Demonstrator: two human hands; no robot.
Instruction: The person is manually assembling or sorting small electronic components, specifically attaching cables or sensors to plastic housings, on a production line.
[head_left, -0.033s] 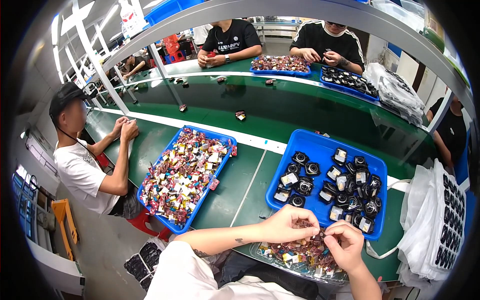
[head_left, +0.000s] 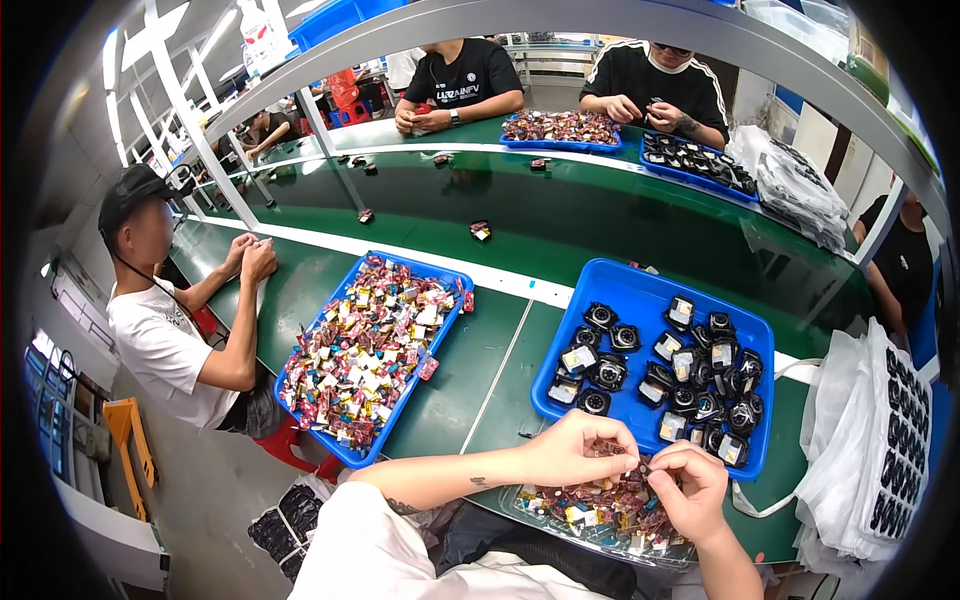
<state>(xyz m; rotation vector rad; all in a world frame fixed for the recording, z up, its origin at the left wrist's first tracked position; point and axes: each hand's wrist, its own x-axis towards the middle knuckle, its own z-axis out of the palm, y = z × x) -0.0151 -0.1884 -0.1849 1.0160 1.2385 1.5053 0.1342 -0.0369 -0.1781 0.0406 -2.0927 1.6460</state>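
My left hand and my right hand meet fingertip to fingertip at the near edge of the bench. Both are closed in a pinch around something small and dark, mostly hidden by the fingers. Under them lies a clear plastic bag or tray of small red circuit boards with white, yellow and blue bits. Just beyond my hands, a blue tray holds black round-faced housings, several with pale rectangular pieces on them.
Left of my forearm, another blue tray is heaped with circuit boards. White foam sheets with black parts are stacked at the right. A green conveyor belt carries scattered pieces. A co-worker sits at the left; others work across the belt.
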